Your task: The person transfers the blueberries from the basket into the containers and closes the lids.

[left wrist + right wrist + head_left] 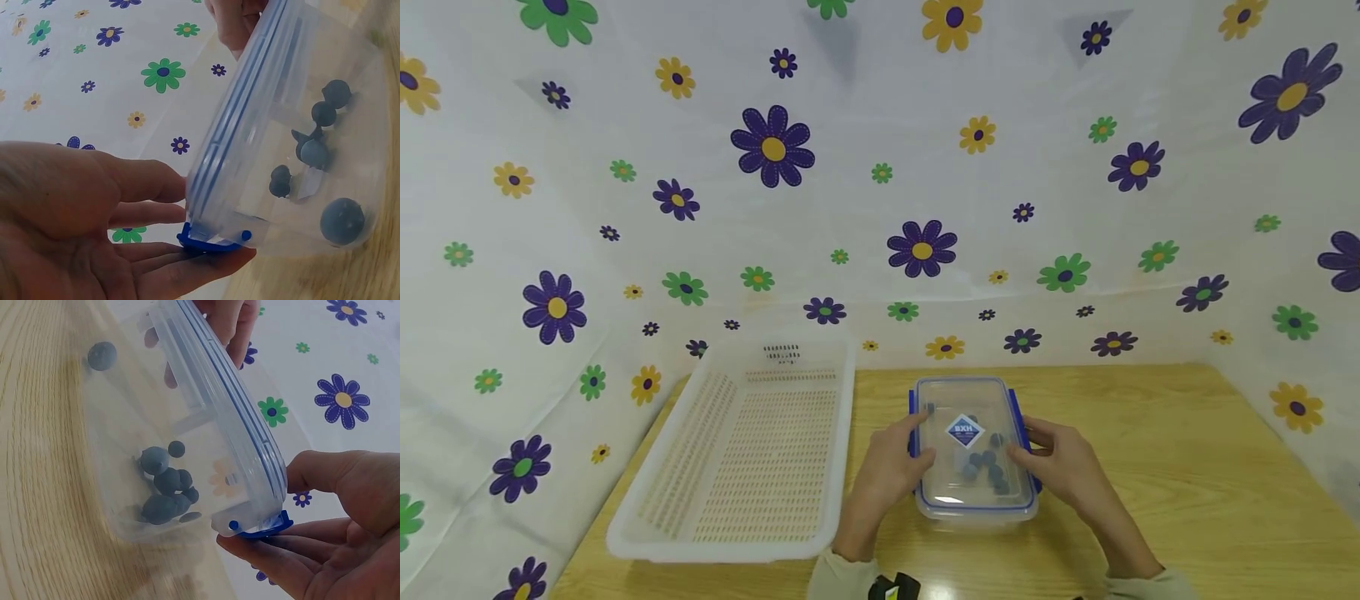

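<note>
A clear plastic food container (943,492) stands on the table, its see-through lid edged by a blue seal and marked with a blue-and-white diamond label (965,430). Inside lie several dark blue round fruits (342,221) that look like blueberries. My left hand (891,460) grips the container's left side, thumb at the lid's edge and fingers under a blue side latch (212,244). On the opposite side, my right hand (1066,460) holds it likewise, fingers against the other blue latch (269,527). Both latches stick outward from the container's walls.
To the left of the container sits a large white plastic basket (844,467) with slotted walls and floor. The wooden table (1195,475) stretches to the right. A white cloth with printed flowers (850,208) hangs behind and at both sides.
</note>
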A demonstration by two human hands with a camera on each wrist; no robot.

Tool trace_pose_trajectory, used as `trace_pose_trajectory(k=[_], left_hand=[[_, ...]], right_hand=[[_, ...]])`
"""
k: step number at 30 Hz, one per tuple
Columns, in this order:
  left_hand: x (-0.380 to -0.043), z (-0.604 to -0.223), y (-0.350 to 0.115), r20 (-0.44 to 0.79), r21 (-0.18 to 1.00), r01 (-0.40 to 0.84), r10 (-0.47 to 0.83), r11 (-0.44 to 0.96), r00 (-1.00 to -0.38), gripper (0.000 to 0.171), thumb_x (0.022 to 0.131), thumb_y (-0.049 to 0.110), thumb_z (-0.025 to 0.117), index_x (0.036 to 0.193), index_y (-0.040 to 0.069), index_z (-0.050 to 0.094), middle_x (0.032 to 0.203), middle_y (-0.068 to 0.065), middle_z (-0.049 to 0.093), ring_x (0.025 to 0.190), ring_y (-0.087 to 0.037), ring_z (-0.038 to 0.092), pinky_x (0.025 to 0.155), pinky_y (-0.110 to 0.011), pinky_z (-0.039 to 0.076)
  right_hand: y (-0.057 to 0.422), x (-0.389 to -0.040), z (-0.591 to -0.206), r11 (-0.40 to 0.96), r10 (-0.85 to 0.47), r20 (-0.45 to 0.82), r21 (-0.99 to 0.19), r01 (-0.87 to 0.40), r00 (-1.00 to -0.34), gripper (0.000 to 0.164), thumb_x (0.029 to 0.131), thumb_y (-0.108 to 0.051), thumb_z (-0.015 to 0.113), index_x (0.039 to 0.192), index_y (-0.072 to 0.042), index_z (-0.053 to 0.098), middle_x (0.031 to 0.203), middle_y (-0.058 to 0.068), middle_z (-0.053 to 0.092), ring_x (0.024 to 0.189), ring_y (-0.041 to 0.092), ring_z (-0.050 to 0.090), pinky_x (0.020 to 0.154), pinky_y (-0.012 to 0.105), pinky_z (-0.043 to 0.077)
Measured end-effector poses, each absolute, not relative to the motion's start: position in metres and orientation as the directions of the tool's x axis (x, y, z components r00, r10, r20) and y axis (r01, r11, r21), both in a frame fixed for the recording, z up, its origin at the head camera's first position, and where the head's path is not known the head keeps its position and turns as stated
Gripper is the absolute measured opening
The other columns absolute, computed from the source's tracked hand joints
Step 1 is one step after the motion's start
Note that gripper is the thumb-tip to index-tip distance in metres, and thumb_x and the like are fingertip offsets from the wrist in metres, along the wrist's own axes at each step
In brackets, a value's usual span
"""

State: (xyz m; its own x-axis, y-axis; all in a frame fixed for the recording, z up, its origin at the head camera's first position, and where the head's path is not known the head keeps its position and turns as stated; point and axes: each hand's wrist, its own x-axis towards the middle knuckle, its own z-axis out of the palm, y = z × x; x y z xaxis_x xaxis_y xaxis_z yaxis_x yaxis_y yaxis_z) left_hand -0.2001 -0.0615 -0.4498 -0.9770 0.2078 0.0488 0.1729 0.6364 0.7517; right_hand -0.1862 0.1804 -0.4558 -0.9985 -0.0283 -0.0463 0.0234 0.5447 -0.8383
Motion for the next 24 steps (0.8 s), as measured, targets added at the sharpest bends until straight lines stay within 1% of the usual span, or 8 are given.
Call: trace_pose_trajectory(k=[2, 7, 11, 14, 16, 20, 24], left_hand=[[-0.2016, -0.4494, -0.0592, 0.057, 0.744, 0.177, 0.203, 0.644, -0.978, 0.054, 0.095, 0.011, 0.07, 0.146, 0.002, 0.054, 0.146, -0.024, 0.055, 0.126, -0.034, 0.059, 0.101, -0.051, 0.052], [-0.2017, -0.4509, -0.056, 0.074, 0.718, 0.192, 0.201, 0.669, -0.977, 0.053, 0.094, 0.01, 0.068, 0.145, -0.001, 0.055, 0.142, -0.026, 0.057, 0.131, -0.04, 0.055, 0.106, -0.052, 0.047], [-0.1998, -0.4527, -0.056, 0.106, 0.703, 0.22, 0.207, 0.676, -0.973, 0.053, 0.092, 0.007, 0.068, 0.143, -0.002, 0.057, 0.14, -0.028, 0.058, 0.129, -0.041, 0.057, 0.103, -0.051, 0.049], [-0.2004, -0.4528, -0.0569, 0.147, 0.684, 0.258, 0.217, 0.682, -0.965, 0.052, 0.091, 0.005, 0.068, 0.141, -0.004, 0.058, 0.138, -0.029, 0.059, 0.126, -0.041, 0.059, 0.101, -0.051, 0.051], [-0.201, -0.4527, -0.0572, 0.155, 0.677, 0.267, 0.222, 0.686, -0.963, 0.052, 0.092, 0.005, 0.067, 0.142, -0.005, 0.057, 0.139, -0.029, 0.058, 0.127, -0.042, 0.058, 0.103, -0.051, 0.049], [-0.2005, -0.4519, -0.0581, 0.139, 0.674, 0.261, 0.229, 0.691, -0.963, 0.052, 0.094, 0.005, 0.066, 0.143, -0.005, 0.055, 0.141, -0.029, 0.057, 0.129, -0.044, 0.056, 0.106, -0.052, 0.046], [-0.1979, -0.45, -0.0621, 0.077, 0.71, 0.23, 0.251, 0.665, -0.965, 0.054, 0.097, 0.009, 0.066, 0.147, -0.006, 0.05, 0.145, -0.028, 0.053, 0.133, -0.045, 0.052, 0.108, -0.054, 0.044]], right_hand=[[0.1807, -0.1862, -0.4551, 0.54, -0.03, -0.037, -0.842, 0.015, -0.999, 0.064, 0.097, -0.017, 0.071, 0.145, 0.014, 0.044, 0.139, 0.035, 0.054, 0.116, 0.049, 0.063, 0.085, 0.048, 0.059], [0.18, -0.1847, -0.4556, 0.552, -0.035, -0.045, -0.833, 0.018, -0.998, 0.061, 0.098, -0.014, 0.069, 0.146, 0.014, 0.043, 0.141, 0.034, 0.052, 0.116, 0.049, 0.063, 0.085, 0.048, 0.059], [0.1779, -0.1846, -0.4561, 0.574, -0.04, -0.047, -0.819, 0.016, -0.998, 0.059, 0.099, -0.013, 0.068, 0.147, 0.012, 0.044, 0.142, 0.034, 0.052, 0.114, 0.048, 0.065, 0.083, 0.047, 0.06], [0.1766, -0.186, -0.4564, 0.582, -0.048, -0.026, -0.813, -0.007, -0.999, 0.058, 0.099, -0.012, 0.068, 0.146, 0.013, 0.045, 0.14, 0.035, 0.053, 0.112, 0.049, 0.066, 0.08, 0.048, 0.061], [0.1761, -0.1868, -0.4573, 0.584, -0.051, -0.014, -0.812, -0.018, -0.999, 0.059, 0.098, -0.012, 0.068, 0.146, 0.014, 0.045, 0.14, 0.034, 0.053, 0.11, 0.048, 0.066, 0.08, 0.047, 0.061], [0.1753, -0.1877, -0.4604, 0.588, -0.056, -0.006, -0.809, -0.028, -0.998, 0.06, 0.098, -0.013, 0.069, 0.146, 0.013, 0.045, 0.139, 0.034, 0.054, 0.109, 0.046, 0.068, 0.08, 0.047, 0.061], [0.1773, -0.1879, -0.463, 0.576, -0.082, -0.006, -0.816, -0.043, -0.997, 0.06, 0.099, -0.018, 0.07, 0.146, 0.011, 0.046, 0.139, 0.035, 0.054, 0.109, 0.046, 0.068, 0.078, 0.046, 0.062]])
